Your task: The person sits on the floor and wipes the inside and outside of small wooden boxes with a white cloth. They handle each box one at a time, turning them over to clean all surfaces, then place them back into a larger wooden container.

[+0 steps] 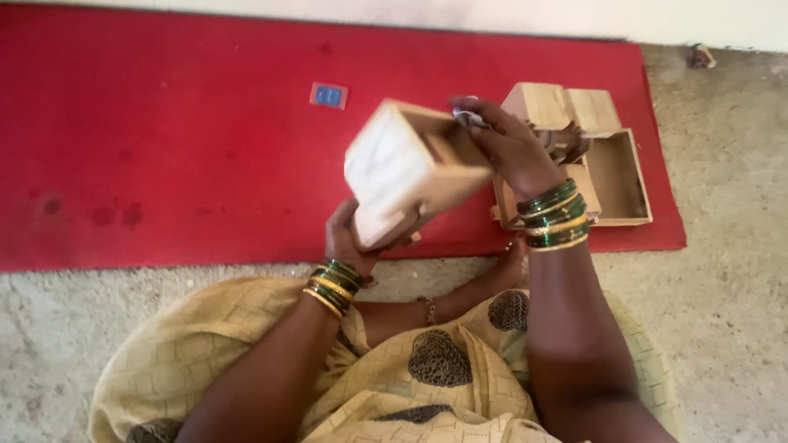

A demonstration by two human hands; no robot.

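A pale wooden box [406, 168] is tilted up in front of me, its open side turned away and to the right. My left hand [346, 242] grips its lower end from beneath. My right hand [505, 143] reaches into the box's open top, pinching a small pale scrap [469, 119] between the fingers; what the scrap is I cannot tell. Green and gold bangles ring both wrists.
A red mat [164, 148] covers the floor ahead. On its right end lie an open wooden tray [624, 176] and more wooden blocks [562, 107]. A small blue square [328, 95] lies on the mat. Rough concrete floor [722, 287] surrounds my lap and yellow patterned cloth.
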